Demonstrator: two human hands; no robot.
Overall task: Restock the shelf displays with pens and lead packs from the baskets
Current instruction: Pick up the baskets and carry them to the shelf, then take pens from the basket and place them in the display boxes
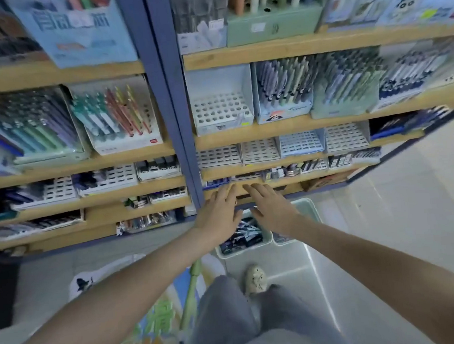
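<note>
Currently both arms reach forward and down toward the low part of the shelf unit (285, 129), blur moderate over the whole view. Left hand (218, 213): fingers straight and spread, palm down, holding nothing. Right hand (274, 213): same posture, fingers straight, holding nothing. The two hands lie side by side, near each other but apart, fingertips at the front edge of the bottom wooden board (276, 185); contact with the board cannot be judged. Below the hands on the floor sits a white basket (243, 252) holding a heap of dark pens (245, 234); just to its right is a pale green basket (308, 206), contents hidden by the right forearm. Lead packs cannot be picked out from the blur. On the shelves right of the blue upright post (178, 121): a white perforated display box (219, 110) with its holes showing open, a filled pen display (281, 88) just beside it, and one tier lower a row of slotted trays (259, 151) with open slots. Person's grey trousers (226, 321) and a light shoe (256, 278) are seen at the bottom, near the white basket.
</note>
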